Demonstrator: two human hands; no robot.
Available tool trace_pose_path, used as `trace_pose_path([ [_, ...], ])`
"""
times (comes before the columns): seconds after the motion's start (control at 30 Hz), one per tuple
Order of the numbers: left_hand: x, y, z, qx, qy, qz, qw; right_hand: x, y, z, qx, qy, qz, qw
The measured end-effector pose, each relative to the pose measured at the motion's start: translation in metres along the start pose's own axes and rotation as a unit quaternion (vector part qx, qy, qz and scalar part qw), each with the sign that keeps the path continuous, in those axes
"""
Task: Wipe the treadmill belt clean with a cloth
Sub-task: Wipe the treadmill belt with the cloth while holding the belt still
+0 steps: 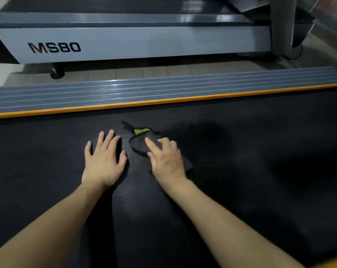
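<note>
The black textured treadmill belt point(241, 161) fills the lower part of the view. A dark cloth point(139, 145) with a yellow-green patch lies crumpled on it near the middle. My right hand point(165, 159) presses down on the cloth, fingers spread over its near part, and part of the cloth sticks out under the palm. My left hand point(104, 157) lies flat on the bare belt just left of the cloth, fingers apart, holding nothing.
A grey ribbed side rail point(163, 89) with an orange strip point(163, 101) borders the belt's far edge. Beyond a strip of tiled floor point(136, 72) stands a second treadmill point(125, 43) marked MS80, with its upright post point(281, 26) at right.
</note>
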State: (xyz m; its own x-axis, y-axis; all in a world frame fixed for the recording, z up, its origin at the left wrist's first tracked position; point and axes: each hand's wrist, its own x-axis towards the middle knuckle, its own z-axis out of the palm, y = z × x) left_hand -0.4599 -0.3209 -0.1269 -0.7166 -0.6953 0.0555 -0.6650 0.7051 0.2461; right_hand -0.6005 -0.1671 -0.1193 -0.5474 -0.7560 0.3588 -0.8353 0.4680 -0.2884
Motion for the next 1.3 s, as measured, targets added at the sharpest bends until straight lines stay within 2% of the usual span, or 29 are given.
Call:
trace_pose_path([
  [0.07, 0.0, 0.0, 0.0, -0.005, 0.003, -0.003, 1.0, -0.001, 0.05, -0.015, -0.042, 0.021, 0.039, 0.998],
  [0.17, -0.001, 0.002, 0.001, -0.006, 0.002, -0.006, 1.0, -0.01, 0.122, -0.042, -0.079, 0.058, 0.16, 0.982],
  [0.23, 0.0, 0.003, 0.0, -0.008, 0.005, -0.01, 1.0, -0.01, 0.127, -0.046, -0.088, 0.061, 0.224, 0.969],
  [0.3, 0.0, 0.003, 0.0, -0.015, 0.006, -0.011, 1.0, -0.003, 0.095, -0.031, -0.113, 0.071, 0.278, 0.951],
  [0.37, 0.0, 0.002, -0.001, -0.021, 0.005, -0.01, 1.0, 0.0, 0.035, -0.01, -0.105, 0.063, 0.229, 0.966],
  [0.47, -0.001, 0.002, -0.002, -0.028, 0.012, -0.005, 1.0, -0.013, -0.044, 0.012, -0.034, 0.001, 0.061, 0.998],
  [0.57, -0.001, 0.001, -0.001, -0.024, 0.015, -0.003, 1.0, -0.014, -0.033, 0.0, 0.015, -0.023, -0.011, 1.0],
  [0.63, -0.001, 0.001, 0.0, -0.023, 0.014, -0.004, 1.0, -0.015, 0.015, -0.015, -0.012, -0.003, 0.009, 1.0],
  [0.77, -0.002, 0.002, 0.0, -0.021, 0.015, -0.01, 1.0, -0.03, 0.128, -0.051, -0.081, 0.066, 0.164, 0.981],
  [0.83, -0.001, 0.003, 0.001, -0.017, 0.015, -0.013, 1.0, -0.036, 0.144, -0.059, -0.097, 0.075, 0.227, 0.966],
  [0.9, -0.001, 0.004, 0.001, -0.019, 0.015, -0.015, 1.0, -0.031, 0.124, -0.048, -0.114, 0.084, 0.285, 0.948],
  [0.97, -0.001, 0.003, 0.001, -0.021, 0.015, -0.015, 1.0, -0.022, 0.071, -0.03, -0.096, 0.08, 0.248, 0.961],
  [1.03, -0.002, 0.002, 0.001, -0.027, 0.017, -0.009, 0.999, -0.023, 0.006, -0.009, -0.06, 0.035, 0.145, 0.987],
  [1.1, -0.003, 0.001, 0.0, -0.035, 0.028, -0.006, 0.999, -0.035, -0.037, 0.002, -0.011, -0.005, 0.057, 0.998],
  [1.2, -0.001, 0.0, 0.002, -0.042, 0.036, -0.006, 0.998, -0.034, 0.001, -0.014, 0.006, 0.0, 0.0, 1.0],
  [1.3, -0.004, 0.001, 0.003, -0.039, 0.078, 0.004, 0.996, -0.039, 0.094, -0.043, -0.048, 0.054, 0.095, 0.993],
])
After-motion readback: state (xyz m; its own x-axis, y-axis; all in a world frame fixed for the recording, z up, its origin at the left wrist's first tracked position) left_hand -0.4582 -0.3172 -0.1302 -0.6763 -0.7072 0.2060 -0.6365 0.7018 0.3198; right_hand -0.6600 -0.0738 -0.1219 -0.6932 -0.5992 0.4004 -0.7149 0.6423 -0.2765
